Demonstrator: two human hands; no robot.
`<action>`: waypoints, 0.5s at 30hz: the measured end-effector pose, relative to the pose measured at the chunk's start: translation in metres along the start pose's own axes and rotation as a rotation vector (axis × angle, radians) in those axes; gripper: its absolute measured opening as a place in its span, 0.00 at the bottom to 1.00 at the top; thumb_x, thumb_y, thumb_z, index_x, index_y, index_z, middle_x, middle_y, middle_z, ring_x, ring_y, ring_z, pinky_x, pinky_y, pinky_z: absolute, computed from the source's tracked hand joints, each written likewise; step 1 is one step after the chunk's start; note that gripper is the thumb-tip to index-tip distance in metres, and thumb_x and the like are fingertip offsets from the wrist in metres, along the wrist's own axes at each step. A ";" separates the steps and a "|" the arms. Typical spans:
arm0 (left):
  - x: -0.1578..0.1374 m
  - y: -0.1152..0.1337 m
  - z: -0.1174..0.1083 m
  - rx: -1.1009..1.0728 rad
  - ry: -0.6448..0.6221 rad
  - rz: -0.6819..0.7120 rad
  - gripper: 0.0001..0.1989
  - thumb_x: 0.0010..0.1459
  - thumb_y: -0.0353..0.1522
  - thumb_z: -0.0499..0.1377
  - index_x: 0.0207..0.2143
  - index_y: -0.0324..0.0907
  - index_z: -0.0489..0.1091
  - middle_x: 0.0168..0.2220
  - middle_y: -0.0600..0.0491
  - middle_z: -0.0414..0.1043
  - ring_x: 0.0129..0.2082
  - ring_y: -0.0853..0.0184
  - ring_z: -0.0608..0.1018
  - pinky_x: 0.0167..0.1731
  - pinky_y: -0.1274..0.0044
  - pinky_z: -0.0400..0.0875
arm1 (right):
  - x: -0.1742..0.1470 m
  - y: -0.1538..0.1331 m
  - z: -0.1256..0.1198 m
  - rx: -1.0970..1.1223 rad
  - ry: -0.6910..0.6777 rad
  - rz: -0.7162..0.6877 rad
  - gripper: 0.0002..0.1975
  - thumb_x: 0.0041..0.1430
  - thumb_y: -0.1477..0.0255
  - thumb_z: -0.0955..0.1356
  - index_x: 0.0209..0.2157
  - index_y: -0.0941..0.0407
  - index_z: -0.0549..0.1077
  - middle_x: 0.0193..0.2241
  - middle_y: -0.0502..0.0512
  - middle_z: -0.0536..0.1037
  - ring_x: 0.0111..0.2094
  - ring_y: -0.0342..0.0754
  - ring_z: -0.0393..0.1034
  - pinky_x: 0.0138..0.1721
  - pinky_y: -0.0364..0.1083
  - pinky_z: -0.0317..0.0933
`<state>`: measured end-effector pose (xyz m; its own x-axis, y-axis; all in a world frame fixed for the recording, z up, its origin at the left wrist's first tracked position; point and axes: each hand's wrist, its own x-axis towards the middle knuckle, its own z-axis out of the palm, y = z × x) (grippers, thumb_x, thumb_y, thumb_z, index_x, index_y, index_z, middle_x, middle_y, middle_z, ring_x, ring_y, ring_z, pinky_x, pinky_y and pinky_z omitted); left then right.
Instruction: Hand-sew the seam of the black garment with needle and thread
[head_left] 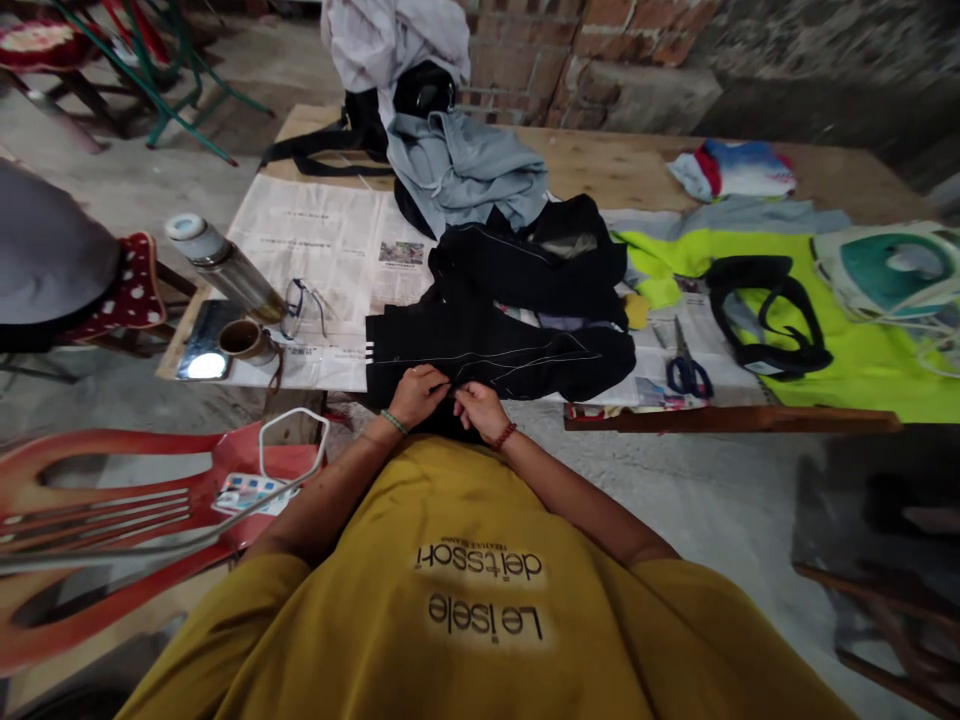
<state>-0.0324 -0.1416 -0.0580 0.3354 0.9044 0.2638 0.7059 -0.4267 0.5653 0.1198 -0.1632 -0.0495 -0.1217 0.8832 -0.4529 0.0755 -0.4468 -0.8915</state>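
Note:
A black garment [480, 340] with thin white seam lines lies across the near edge of the table. My left hand [420, 394] pinches its near edge, fingers closed on the cloth. Close beside it, my right hand [480, 408] also has its fingers pressed together at the same edge. The two hands almost meet at the fingertips. Whatever small thing may sit between them is too small to make out. Part of the black cloth hangs below the table edge, between my hands and my body.
Scissors [684, 365], a black strap loop [772, 315] and an iron [892, 262] on yellow-green cloth are at the right. A flask [225, 265], glasses [296, 308] and a brown cup [247, 342] stand left. Grey clothing [465, 170] is piled behind. A red chair [180, 500] stands at lower left.

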 end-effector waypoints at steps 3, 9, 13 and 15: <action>0.001 0.003 0.004 0.039 0.017 -0.038 0.09 0.59 0.30 0.55 0.31 0.41 0.75 0.33 0.50 0.75 0.34 0.68 0.75 0.36 0.76 0.65 | 0.001 0.001 -0.001 0.000 0.007 0.001 0.06 0.53 0.69 0.63 0.26 0.56 0.62 0.13 0.41 0.65 0.08 0.34 0.52 0.09 0.35 0.41; -0.001 0.009 0.010 0.065 0.027 -0.083 0.09 0.60 0.30 0.54 0.32 0.41 0.74 0.35 0.49 0.74 0.36 0.67 0.74 0.38 0.74 0.64 | 0.003 0.002 -0.003 0.017 0.026 -0.001 0.06 0.52 0.69 0.63 0.25 0.55 0.61 0.13 0.40 0.65 0.07 0.34 0.50 0.09 0.35 0.40; -0.001 0.006 0.013 0.069 0.060 -0.116 0.09 0.60 0.30 0.53 0.33 0.41 0.73 0.35 0.48 0.73 0.36 0.66 0.74 0.38 0.74 0.64 | -0.001 0.001 -0.002 0.017 0.016 0.000 0.08 0.51 0.67 0.64 0.24 0.55 0.61 0.12 0.40 0.64 0.08 0.34 0.50 0.09 0.35 0.40; 0.001 0.003 0.013 0.061 0.078 -0.143 0.10 0.60 0.30 0.52 0.33 0.40 0.73 0.35 0.48 0.72 0.36 0.66 0.73 0.39 0.74 0.65 | -0.005 0.001 -0.002 0.018 -0.014 -0.007 0.09 0.51 0.65 0.64 0.25 0.56 0.63 0.12 0.40 0.64 0.07 0.34 0.50 0.09 0.35 0.40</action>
<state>-0.0219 -0.1418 -0.0666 0.1813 0.9523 0.2453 0.7801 -0.2912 0.5538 0.1224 -0.1679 -0.0484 -0.1365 0.8841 -0.4469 0.0568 -0.4433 -0.8945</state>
